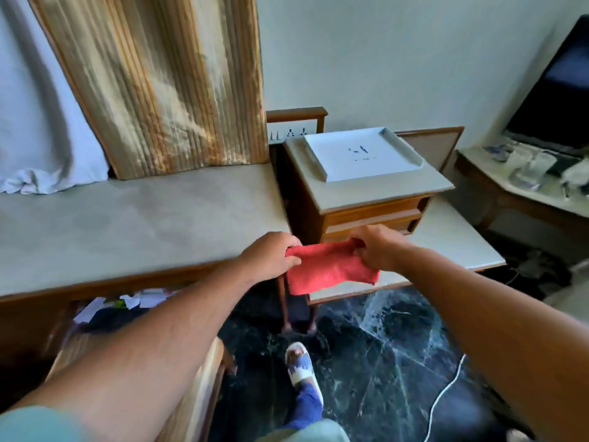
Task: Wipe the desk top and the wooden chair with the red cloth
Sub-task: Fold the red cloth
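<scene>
Both hands are up in front: the left hand (pixel 271 254) pinches one end of the red cloth (pixel 328 270), the right hand (pixel 374 247) is closed on the other, and the cloth hangs stretched between them in the air, just off the front edge of the desk top (pixel 127 224). No contact with the surface yet. The wooden chair (pixel 194 387) sits low at the left, tucked by the desk. Beyond the hands, a small drawer unit (pixel 357 215) stands near with a white tray (pixel 360 156) on top. The risk here: a wide sweep could catch that unit, or the cloth could slip from a light pinch.
</scene>
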